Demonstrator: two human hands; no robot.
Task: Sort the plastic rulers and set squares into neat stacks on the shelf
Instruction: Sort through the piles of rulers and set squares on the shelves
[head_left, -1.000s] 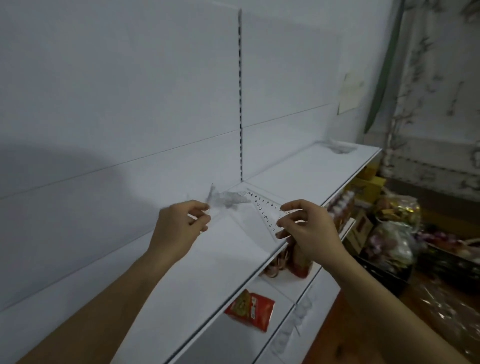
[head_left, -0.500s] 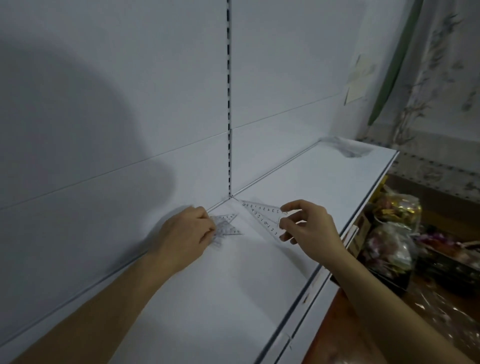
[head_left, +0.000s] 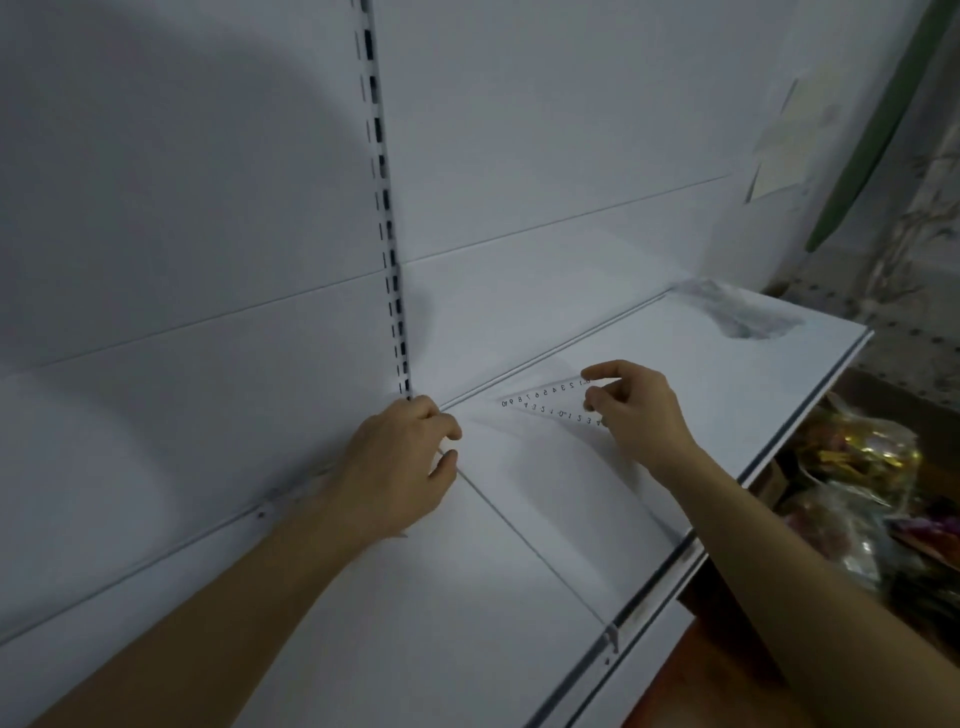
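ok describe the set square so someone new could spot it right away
Start at the slotted upright in the white back panel and drop to the white shelf. Just right of its foot, the right hand pinches a clear triangular set square, the only thing there printed with black numbers.

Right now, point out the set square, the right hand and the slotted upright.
set square (head_left: 553, 402), head view, its printed scale.
right hand (head_left: 636, 410), head view, its back.
slotted upright (head_left: 387, 244), head view, mid strip.

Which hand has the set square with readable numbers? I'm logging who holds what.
The right hand pinches the clear set square with printed numbers; whatever the left hand holds is hidden.
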